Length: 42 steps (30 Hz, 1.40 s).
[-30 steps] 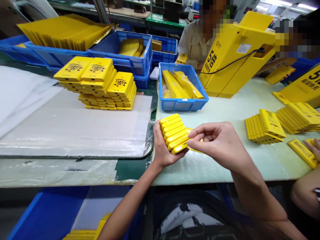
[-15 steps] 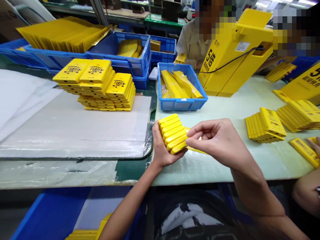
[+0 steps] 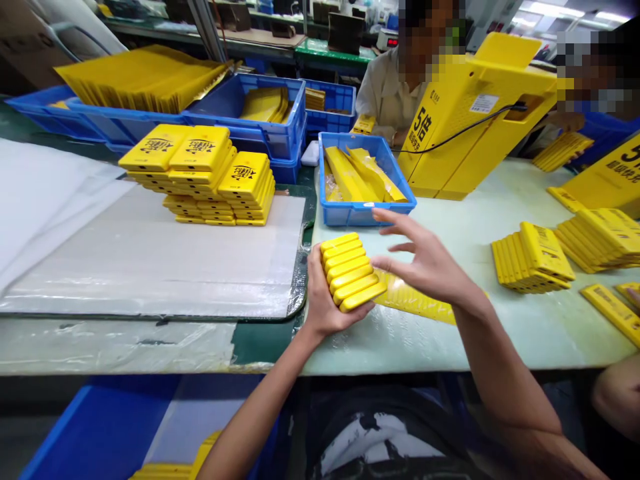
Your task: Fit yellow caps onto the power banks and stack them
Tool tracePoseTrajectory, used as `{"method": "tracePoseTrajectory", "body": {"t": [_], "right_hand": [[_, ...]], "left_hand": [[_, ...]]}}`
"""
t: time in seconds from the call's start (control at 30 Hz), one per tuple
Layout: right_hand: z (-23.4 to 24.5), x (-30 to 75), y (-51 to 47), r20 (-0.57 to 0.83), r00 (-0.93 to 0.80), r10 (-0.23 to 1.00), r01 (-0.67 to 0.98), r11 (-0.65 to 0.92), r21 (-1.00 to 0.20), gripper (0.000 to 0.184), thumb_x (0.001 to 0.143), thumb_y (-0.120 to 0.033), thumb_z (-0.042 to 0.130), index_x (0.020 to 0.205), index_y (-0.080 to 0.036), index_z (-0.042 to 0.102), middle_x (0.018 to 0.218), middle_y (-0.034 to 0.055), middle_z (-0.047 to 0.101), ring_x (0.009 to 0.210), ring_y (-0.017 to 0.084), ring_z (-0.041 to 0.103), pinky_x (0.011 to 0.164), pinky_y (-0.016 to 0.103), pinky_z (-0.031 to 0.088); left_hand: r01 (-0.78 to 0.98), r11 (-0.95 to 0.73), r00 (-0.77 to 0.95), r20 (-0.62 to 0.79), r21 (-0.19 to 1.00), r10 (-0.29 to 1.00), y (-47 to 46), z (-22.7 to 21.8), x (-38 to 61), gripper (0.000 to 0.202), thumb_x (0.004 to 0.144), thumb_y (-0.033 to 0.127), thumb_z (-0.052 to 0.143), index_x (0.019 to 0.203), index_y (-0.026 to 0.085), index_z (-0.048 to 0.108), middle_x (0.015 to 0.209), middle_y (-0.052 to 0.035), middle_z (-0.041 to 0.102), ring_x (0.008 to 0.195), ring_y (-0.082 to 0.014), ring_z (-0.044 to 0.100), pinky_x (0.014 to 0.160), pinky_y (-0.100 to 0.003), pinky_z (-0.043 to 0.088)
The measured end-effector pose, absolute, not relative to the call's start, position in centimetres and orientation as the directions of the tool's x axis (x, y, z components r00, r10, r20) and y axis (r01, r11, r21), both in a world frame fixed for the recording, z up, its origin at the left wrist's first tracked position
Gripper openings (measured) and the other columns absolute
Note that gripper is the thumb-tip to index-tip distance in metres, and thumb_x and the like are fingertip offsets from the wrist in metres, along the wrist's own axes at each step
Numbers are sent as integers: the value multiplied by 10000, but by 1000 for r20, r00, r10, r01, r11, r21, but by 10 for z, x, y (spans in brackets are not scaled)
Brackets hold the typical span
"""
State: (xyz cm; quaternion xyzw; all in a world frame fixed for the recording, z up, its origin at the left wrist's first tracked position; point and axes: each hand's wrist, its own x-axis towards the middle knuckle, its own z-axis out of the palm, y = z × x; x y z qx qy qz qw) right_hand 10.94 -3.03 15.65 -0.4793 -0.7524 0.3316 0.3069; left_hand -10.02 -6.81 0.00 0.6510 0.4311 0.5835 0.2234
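Observation:
My left hand [image 3: 323, 300] grips a standing bundle of several yellow slab-shaped cases [image 3: 350, 271] from the left, resting on the pale green table [image 3: 475, 200]. My right hand [image 3: 425, 260] hovers just right of the bundle with its fingers spread apart and nothing in them. Under my right wrist a flat yellow printed sleeve [image 3: 417, 303] lies on the table. A blue bin [image 3: 363, 210] with yellow sleeves in clear wrap stands just beyond my right hand.
Stacks of yellow cases [image 3: 200, 173] sit on a grey foam sheet [image 3: 150, 260] to the left. More case stacks [image 3: 533, 257] lie at right. A yellow machine [image 3: 470, 113] stands behind, with two people seated there. Another person's arm [image 3: 617, 393] is at the right edge.
My right hand was pinching at the front of the bundle; it has let go, lifted and spread open toward the blue bin. The yellow sleeve now lies flat on the table.

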Motion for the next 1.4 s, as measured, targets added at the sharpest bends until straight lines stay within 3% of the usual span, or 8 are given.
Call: {"method": "tracePoseTrajectory", "body": {"t": [0.1, 0.3, 0.57, 0.73, 0.97, 1.2, 1.3, 1.4], "right_hand": [[125, 102, -19, 76, -608, 791, 207, 250, -946, 1119, 836, -557, 975, 1795, -306, 455, 1859, 131, 421, 1592, 365, 558, 1239, 493, 564], [99, 89, -9, 54, -518, 853, 3, 66, -998, 884, 938, -690, 862, 1677, -270, 620, 1644, 159, 653, 1470, 359, 669, 1239, 537, 575], [134, 79, -45, 241, -370, 897, 338, 371, -865, 793, 835, -563, 958, 1521, -247, 714, 1660, 182, 579, 1573, 403, 547, 1325, 626, 463], [137, 78, -58, 243, -396, 886, 385, 400, -832, 775, 800, -395, 957, 1520, -287, 692, 1529, 146, 645, 1471, 365, 616, 1215, 605, 559], [142, 83, -66, 359, -343, 868, 311, 466, -828, 101, 947, -284, 872, 1029, -240, 831, 1100, 71, 763, 1089, 268, 740, 963, 419, 606], [149, 86, -71, 435, -317, 842, 520, 539, -663, 202, 984, -139, 732, 805, -223, 694, 848, 39, 724, 856, 240, 654, 818, 391, 502], [152, 82, -66, 485, -165, 859, 518, 494, -698, 178, 974, -180, 768, 813, -229, 713, 830, 28, 732, 807, 228, 640, 790, 376, 502], [152, 67, -69, 393, -334, 857, 407, 507, -760, 187, 947, -171, 813, 795, -225, 720, 824, 20, 746, 806, 215, 662, 773, 351, 506]], "left_hand": [[244, -543, -6, 561, 803, 828, -65, 1, -102, 1415, 692, 636, 1029, 1765, 253, 190, 1627, -222, 512, 1504, -458, 607, 1285, -667, 521], [219, -521, 17, 530, 825, 848, -64, 4, -104, 1436, 677, 643, 1048, 1761, 265, 185, 1662, -205, 485, 1537, -448, 585, 1318, -638, 503], [208, -511, 4, 522, 834, 853, -63, -2, -103, 1456, 639, 623, 1043, 1760, 272, 182, 1633, -197, 487, 1507, -472, 592, 1294, -691, 498], [176, -506, -26, 518, 844, 855, -63, -3, -101, 1405, 666, 685, 1000, 1749, 278, 204, 1652, -196, 472, 1517, -471, 581, 1311, -680, 479], [193, -476, -4, 486, 858, 874, -66, 1, -101, 1464, 670, 662, 1028, 1769, 251, 153, 1674, -217, 472, 1552, -471, 565, 1323, -681, 471], [209, -481, -27, 496, 852, 868, -65, -1, -100, 1487, 625, 650, 1056, 1765, 282, 175, 1673, -201, 464, 1563, -475, 544, 1352, -697, 437], [211, -500, -20, 515, 840, 857, -64, -3, -101, 1435, 648, 630, 1046, 1757, 316, 190, 1668, -187, 464, 1558, -474, 544, 1347, -730, 429], [222, -492, -6, 506, 842, 863, -64, -5, -103, 1468, 628, 551, 1049, 1767, 283, 162, 1680, -204, 456, 1560, -499, 547, 1340, -724, 441]]}}
